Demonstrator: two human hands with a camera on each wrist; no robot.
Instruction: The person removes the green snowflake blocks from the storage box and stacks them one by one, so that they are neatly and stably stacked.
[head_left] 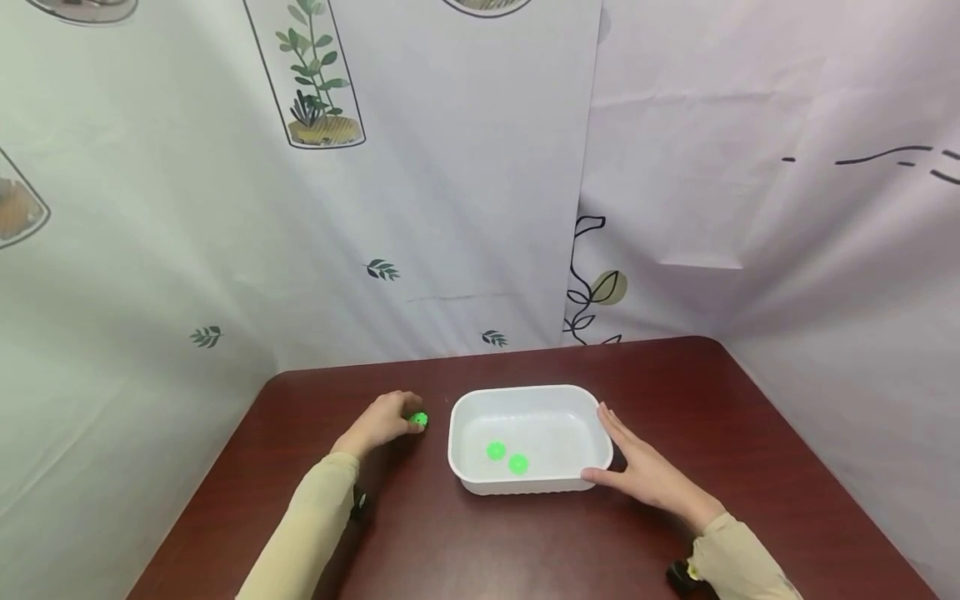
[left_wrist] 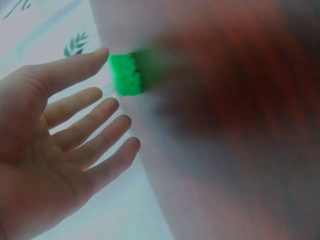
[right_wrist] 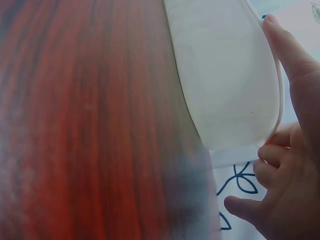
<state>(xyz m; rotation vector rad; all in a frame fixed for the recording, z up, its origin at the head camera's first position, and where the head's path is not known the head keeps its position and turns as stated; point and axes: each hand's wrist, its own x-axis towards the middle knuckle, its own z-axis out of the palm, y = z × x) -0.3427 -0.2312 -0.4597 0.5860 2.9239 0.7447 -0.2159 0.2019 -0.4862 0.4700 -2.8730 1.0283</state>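
Note:
My left hand (head_left: 384, 420) is left of the white basin, its thumb and fingers around a small bright-green piece (head_left: 419, 419). In the left wrist view this green piece (left_wrist: 126, 75) shows dark spots and sits just beyond the thumb tip, with the fingers spread and nearly straight beneath. My right hand (head_left: 647, 472) grips the right end of the white basin (head_left: 555, 479), thumb at the near corner and fingers along the far side. The right wrist view shows the thumb (right_wrist: 287, 47) against the basin's rim. Inside the basin lie two round green pieces, one (head_left: 496, 451) left of the other (head_left: 518, 464).
A dark red-brown wooden table (head_left: 480, 550) carries the basin. Behind and beside it hangs a white cloth (head_left: 480, 208) printed with plants. A dark strap device (head_left: 358, 502) is on the left wrist, another (head_left: 682, 577) on the right.

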